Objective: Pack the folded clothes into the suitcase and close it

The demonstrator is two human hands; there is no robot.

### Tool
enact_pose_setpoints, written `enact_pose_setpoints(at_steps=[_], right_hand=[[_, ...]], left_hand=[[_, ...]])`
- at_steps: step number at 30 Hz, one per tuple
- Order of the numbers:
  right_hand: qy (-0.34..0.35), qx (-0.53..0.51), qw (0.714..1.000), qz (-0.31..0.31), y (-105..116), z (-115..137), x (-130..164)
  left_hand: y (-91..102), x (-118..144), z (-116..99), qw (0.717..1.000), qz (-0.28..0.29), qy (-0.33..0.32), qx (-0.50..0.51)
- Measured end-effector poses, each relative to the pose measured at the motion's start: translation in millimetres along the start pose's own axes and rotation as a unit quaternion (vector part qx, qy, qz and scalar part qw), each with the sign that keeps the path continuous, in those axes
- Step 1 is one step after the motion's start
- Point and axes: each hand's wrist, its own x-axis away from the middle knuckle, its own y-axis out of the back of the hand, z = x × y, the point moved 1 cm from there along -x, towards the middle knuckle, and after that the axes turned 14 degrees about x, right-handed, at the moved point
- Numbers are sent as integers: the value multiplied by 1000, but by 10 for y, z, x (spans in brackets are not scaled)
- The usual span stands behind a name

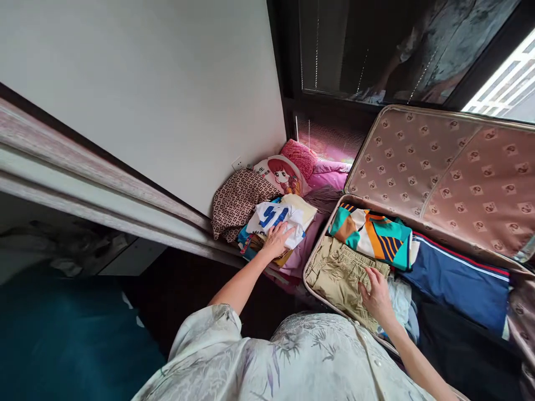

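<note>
My left hand [277, 240] lies with its fingers stretched over a folded white shirt with blue print [273, 216], on top of a pile of folded clothes. Some cream cloth [304, 206] shows behind that shirt. Over the open suitcase [308, 273], my right hand [376, 292] is held with fingers apart, at the khaki trousers [338, 273]; whether it touches them I cannot tell. Behind the trousers lies a folded shirt in teal, orange and white [371, 234]. Folded navy clothing with a red and white stripe [455, 278] fills the suitcase's right part.
The suitcase's patterned pink lid [443, 178] leans up against the window side. A brown patterned cushion [242, 203], a cushion with a cartoon girl [284, 175] and a pink pillow [301, 159] crowd the wall corner. Black cloth [463, 345] lies in the near right of the suitcase.
</note>
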Motion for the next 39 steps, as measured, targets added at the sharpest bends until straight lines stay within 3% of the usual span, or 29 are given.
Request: enact_pose_setpoints(at_steps=[4, 7, 10, 12, 14, 16, 18, 20, 23, 25, 27, 29, 31, 33, 35, 37, 39], right_hand=[[26, -84, 995, 51, -30, 621, -227], [21, -170, 976, 137, -100, 1027, -388], [-18, -230, 949, 212, -181, 1353, -573], [-60, -279, 925, 250, -218, 1543, -715], [-104, -361, 881, 289, -246, 1729, -868], [-149, -457, 811, 332, -282, 1911, -1028], [-192, -532, 739, 366, -351, 2074, -1184], [-223, -563, 707, 365, -459, 2193, -1322], [-255, -527, 749, 309, -659, 2252, -1453], [-274, -492, 778, 278, -766, 2226, -1477], [-284, -477, 788, 266, -825, 2183, -1466], [-292, -473, 792, 252, -834, 2155, -1445], [-299, -477, 790, 242, -809, 2159, -1430], [-303, -485, 787, 231, -759, 2184, -1438], [-303, -496, 784, 221, -681, 2194, -1479], [-300, -506, 781, 211, -558, 2151, -1546], [-297, -516, 778, 201, -368, 2032, -1604]], left_hand=[[80, -126, 67, 997, -38, 18, 70], [167, -209, 126, 990, -16, 14, 140], [275, -262, 209, 976, -4, 16, 216], [364, -287, 242, 964, -48, 50, 256], [448, -281, 224, 950, -113, 84, 280], [484, -218, 132, 939, -158, 80, 294], [433, -89, -28, 940, -152, 32, 303], [292, 79, -215, 947, -104, -38, 302], [52, 278, -383, 953, -28, -124, 274], [3, 306, -323, 955, -25, -139, 261], [95, 247, -94, 959, -100, -83, 252], [287, 148, 257, 949, -212, 46, 228], [485, 48, 629, 923, -262, 179, 218], [616, -45, 922, 907, -216, 238, 271], [677, -118, 1078, 887, -153, 245, 361], [712, -168, 1081, 855, -137, 228, 446], [760, -191, 933, 827, -157, 194, 504]])
